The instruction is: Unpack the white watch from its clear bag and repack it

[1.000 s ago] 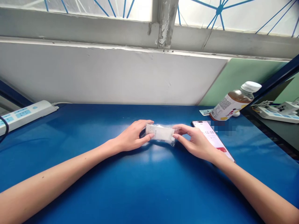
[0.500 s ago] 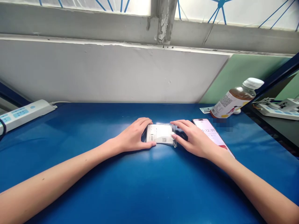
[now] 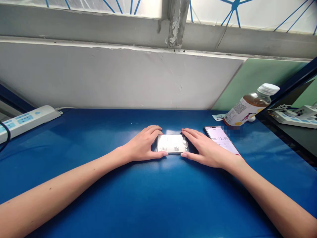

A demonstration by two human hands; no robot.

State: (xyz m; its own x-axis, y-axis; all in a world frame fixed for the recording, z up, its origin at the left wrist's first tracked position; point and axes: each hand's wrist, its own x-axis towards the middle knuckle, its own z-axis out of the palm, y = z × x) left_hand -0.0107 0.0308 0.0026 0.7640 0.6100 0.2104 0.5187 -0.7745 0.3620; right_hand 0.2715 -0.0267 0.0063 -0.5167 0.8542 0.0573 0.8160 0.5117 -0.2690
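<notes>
A small clear plastic packet [image 3: 171, 144] with a white printed label lies flat on the blue table [image 3: 158, 198], in the middle. My left hand [image 3: 142, 145] curls round its left end, thumb on the near edge and fingers on the far edge. My right hand [image 3: 206, 148] frames the right end the same way, thumb near and fingers far, with the fingers fairly straight. Both hands rest on the table and touch the packet.
A phone [image 3: 221, 138] with a lit timer screen lies just right of my right hand. Behind it stands a tilted bottle of brown drink [image 3: 249, 105] and a small card [image 3: 219, 116]. A white power strip [image 3: 24, 120] sits at the far left, and a white wall panel [image 3: 119, 79] backs the table.
The packet was held slightly raised and tilted between both hands. It now lies flat on the table, with the hands lowered on either end.
</notes>
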